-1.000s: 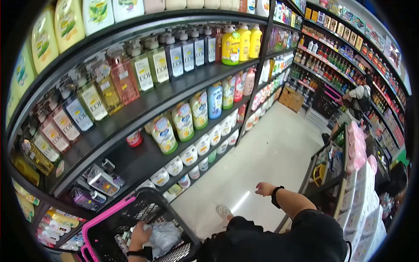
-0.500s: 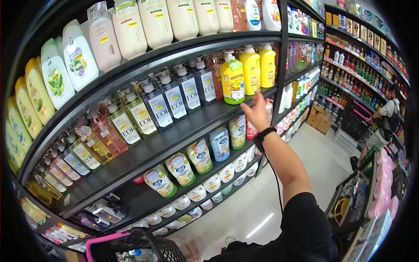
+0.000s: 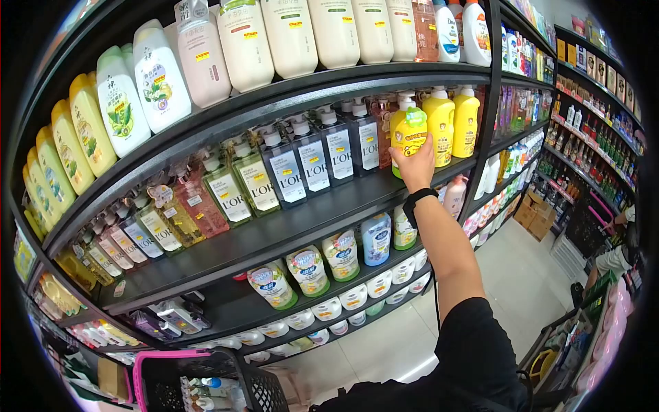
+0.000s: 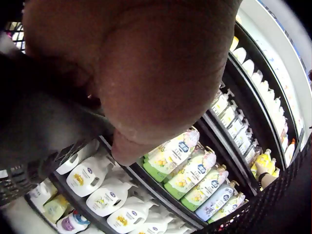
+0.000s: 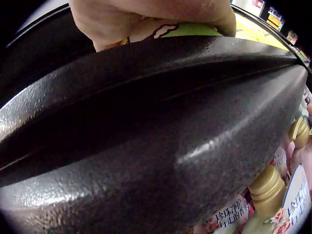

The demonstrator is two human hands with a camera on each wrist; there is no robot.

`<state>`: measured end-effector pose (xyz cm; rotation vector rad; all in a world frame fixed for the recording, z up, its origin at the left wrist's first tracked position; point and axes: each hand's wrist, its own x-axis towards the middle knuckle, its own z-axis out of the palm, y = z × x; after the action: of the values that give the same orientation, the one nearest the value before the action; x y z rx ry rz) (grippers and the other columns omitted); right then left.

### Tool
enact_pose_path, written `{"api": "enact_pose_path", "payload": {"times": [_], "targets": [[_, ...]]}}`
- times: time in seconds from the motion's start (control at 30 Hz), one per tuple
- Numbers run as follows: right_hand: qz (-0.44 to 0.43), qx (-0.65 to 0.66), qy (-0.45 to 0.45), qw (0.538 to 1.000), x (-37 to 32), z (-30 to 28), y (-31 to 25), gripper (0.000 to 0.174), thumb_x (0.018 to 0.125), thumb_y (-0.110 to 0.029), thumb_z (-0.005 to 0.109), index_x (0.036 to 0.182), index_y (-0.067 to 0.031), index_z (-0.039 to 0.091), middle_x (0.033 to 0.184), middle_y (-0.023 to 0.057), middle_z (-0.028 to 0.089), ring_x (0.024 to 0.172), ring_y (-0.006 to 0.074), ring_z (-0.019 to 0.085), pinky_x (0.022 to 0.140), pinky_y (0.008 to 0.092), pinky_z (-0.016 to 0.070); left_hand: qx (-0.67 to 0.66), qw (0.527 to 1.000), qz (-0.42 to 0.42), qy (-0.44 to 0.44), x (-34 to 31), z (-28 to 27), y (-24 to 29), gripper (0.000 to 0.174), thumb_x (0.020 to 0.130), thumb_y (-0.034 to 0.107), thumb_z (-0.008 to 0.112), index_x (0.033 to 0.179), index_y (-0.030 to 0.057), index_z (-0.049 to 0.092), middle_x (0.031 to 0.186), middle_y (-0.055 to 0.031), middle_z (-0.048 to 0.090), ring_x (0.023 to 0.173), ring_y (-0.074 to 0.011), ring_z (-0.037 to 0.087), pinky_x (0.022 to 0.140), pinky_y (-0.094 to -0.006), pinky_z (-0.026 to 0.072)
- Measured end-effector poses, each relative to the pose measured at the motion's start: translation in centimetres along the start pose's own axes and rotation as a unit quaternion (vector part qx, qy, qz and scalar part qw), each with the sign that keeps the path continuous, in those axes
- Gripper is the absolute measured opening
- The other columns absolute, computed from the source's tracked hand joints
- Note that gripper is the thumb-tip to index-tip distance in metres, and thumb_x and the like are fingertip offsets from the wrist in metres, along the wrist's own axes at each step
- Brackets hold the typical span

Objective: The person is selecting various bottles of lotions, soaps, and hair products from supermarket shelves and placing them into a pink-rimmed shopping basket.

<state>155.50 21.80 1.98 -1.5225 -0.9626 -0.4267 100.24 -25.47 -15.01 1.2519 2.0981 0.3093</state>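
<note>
In the head view my right hand (image 3: 417, 165) grips the lower body of a yellow pump bottle (image 3: 405, 127) with a green tag, upright on the middle shelf. Two more yellow bottles (image 3: 439, 123) stand just right of it. The right wrist view has the hand (image 5: 156, 17) around the bottle's base (image 5: 195, 30), behind the dark shelf edge. My left hand (image 4: 156, 73) fills the top of the left wrist view, near the black basket mesh (image 4: 273, 195); what its fingers do is unclear. It is out of sight in the head view.
A black basket (image 3: 264, 388) with a pink handle and packs inside is at the lower left. Pump bottles (image 3: 281, 172) line the shelf left of my right hand. White bottles (image 3: 353, 296) fill lower shelves. A person (image 3: 618, 257) is partly visible at the far right.
My right hand has risen from beside my body to the middle shelf and taken hold of the yellow bottle. The left hand has left the head view, which has turned toward the shelves.
</note>
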Motion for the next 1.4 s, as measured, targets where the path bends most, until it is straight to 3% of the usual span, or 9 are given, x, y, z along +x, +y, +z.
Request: {"api": "enact_pose_path", "payload": {"times": [0.33,0.43,0.47,0.57,0.63,0.67,0.97,1.23,1.4], "targets": [[0.019,0.218,-0.095,0.971,0.3,-3.7,-0.2,0.096,0.071,-0.029,0.089,0.141,0.0110,0.037,0.120,0.0213,0.065,0.105,0.0330,0.067,0.091,0.0378,0.0537,0.008,1.000,0.006,-0.017,0.9,0.0,-1.6,0.072,0.096,0.032,0.066,0.146,-0.0083,0.034,0.128,-0.0351,0.059,0.122,-0.0468,0.058,0.097,-0.0477,0.0484],[0.111,0.362,-0.139,0.915,-1.6,-6.5,-1.0,0.085,0.077,-0.018,0.086,0.140,0.0073,0.036,0.120,0.0178,0.065,0.103,0.0276,0.068,0.088,0.0364,0.0559,0.041,0.999,0.007,-0.012,0.3,-0.9,-0.3,0.071,0.096,0.031,0.066,0.145,-0.0083,0.035,0.129,-0.0360,0.059,0.121,-0.0486,0.058,0.097,-0.0487,0.0485],[0.158,0.448,-0.194,0.858,-2.7,-9.0,-2.3,0.076,0.081,-0.008,0.081,0.141,0.0029,0.036,0.119,0.0150,0.065,0.101,0.0235,0.069,0.086,0.0361,0.0577,0.030,0.999,0.023,-0.018,0.4,-1.3,0.0,0.068,0.095,0.030,0.065,0.144,-0.0074,0.037,0.126,-0.0366,0.060,0.119,-0.0490,0.059,0.096,-0.0481,0.0488],[0.156,0.474,-0.234,0.835,-7.5,-12.8,-2.9,0.070,0.082,-0.001,0.074,0.141,-0.0012,0.037,0.128,0.0150,0.059,0.112,0.0248,0.064,0.094,0.0381,0.0553,-0.067,0.997,0.041,0.021,0.3,-1.8,0.7,0.061,0.094,0.028,0.065,0.140,-0.0056,0.044,0.123,-0.0338,0.062,0.115,-0.0481,0.061,0.095,-0.0481,0.0495],[0.117,0.507,-0.293,0.803,-11.5,-14.9,-3.4,0.076,0.080,-0.003,0.075,0.144,-0.0016,0.035,0.132,0.0145,0.056,0.118,0.0265,0.061,0.100,0.0396,0.0523,0.004,0.966,0.170,0.193,3.2,0.5,-5.0,0.058,0.086,0.014,0.073,0.135,-0.0034,0.049,0.115,-0.0222,0.064,0.104,-0.0347,0.064,0.090,-0.0414,0.0514],[0.108,0.501,-0.314,0.799,-13.6,-15.7,-3.9,0.085,0.077,-0.009,0.081,0.146,-0.0020,0.033,0.134,0.0137,0.056,0.121,0.0271,0.060,0.103,0.0413,0.0503,-0.009,0.954,0.200,0.222,3.7,0.4,-5.1,0.057,0.086,0.016,0.074,0.134,-0.0022,0.052,0.115,-0.0214,0.065,0.105,-0.0361,0.065,0.090,-0.0420,0.0521],[0.185,0.610,-0.595,0.490,-34.6,-19.4,-14.9,0.108,0.063,-0.022,0.095,0.149,-0.0022,0.033,0.140,0.0116,0.053,0.128,0.0241,0.055,0.109,0.0408,0.0444,-0.060,0.918,0.368,0.133,1.6,-8.3,5.8,0.027,0.088,0.010,0.071,0.113,0.0002,0.067,0.103,-0.0166,0.070,0.094,-0.0316,0.068,0.085,-0.0374,0.0545],[0.046,0.514,-0.722,0.461,-47.6,-21.5,-25.4,0.115,0.060,-0.026,0.098,0.149,0.0026,0.032,0.141,0.0135,0.051,0.130,0.0231,0.051,0.112,0.0401,0.0391,-0.336,0.816,0.464,0.077,-2.7,-15.2,-2.1,0.059,0.088,0.012,0.075,0.139,-0.0044,0.049,0.126,-0.0178,0.063,0.109,-0.0249,0.064,0.093,-0.0367,0.0517],[-0.160,0.389,-0.682,0.598,-54.9,-21.0,-32.4,0.114,0.057,-0.040,0.095,0.146,0.0017,0.038,0.135,0.0252,0.054,0.124,0.0413,0.057,0.107,0.0454,0.0444,-0.114,0.876,0.433,0.180,-3.1,-22.3,-9.0,0.062,0.087,0.023,0.076,0.139,0.0017,0.052,0.122,-0.0198,0.061,0.104,-0.0356,0.063,0.088,-0.0401,0.0520]]}}
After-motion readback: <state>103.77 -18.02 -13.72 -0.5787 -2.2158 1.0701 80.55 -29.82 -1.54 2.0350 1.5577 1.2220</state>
